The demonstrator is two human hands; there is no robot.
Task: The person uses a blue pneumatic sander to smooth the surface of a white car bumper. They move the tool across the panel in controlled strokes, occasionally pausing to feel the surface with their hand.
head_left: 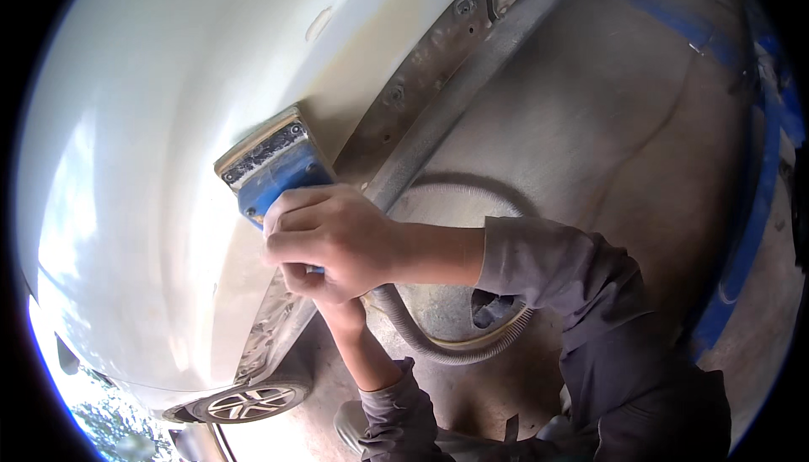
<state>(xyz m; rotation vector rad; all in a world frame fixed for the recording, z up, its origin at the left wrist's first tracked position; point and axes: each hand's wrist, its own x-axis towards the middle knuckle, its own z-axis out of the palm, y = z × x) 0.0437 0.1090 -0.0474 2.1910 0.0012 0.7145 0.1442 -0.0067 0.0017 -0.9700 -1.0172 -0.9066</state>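
Observation:
A blue hand sanding block (pixel 291 177) with a dark, dusty front edge lies with its sanding face against the pale car body panel (pixel 194 167). My right hand (pixel 341 239) is closed over its rear part, fingers curled round the blue body. Below and partly behind it, my left hand (pixel 341 315) is closed at the block's back end, most of its fingers covered by the right hand. A grey ribbed hose (pixel 421 346) runs from near my hands and loops over the floor. Beside the block, the panel carries a smooth beige patch (pixel 371 37).
The panel's lower edge is a bare, rusty metal flange (pixel 404 96) with holes. A car wheel (pixel 253 403) stands at the lower left. Inside the hose loop lies a round, dusty object (pixel 425 302). Blue metal framing (pixel 754 226) runs along the concrete floor (pixel 607 125) at right.

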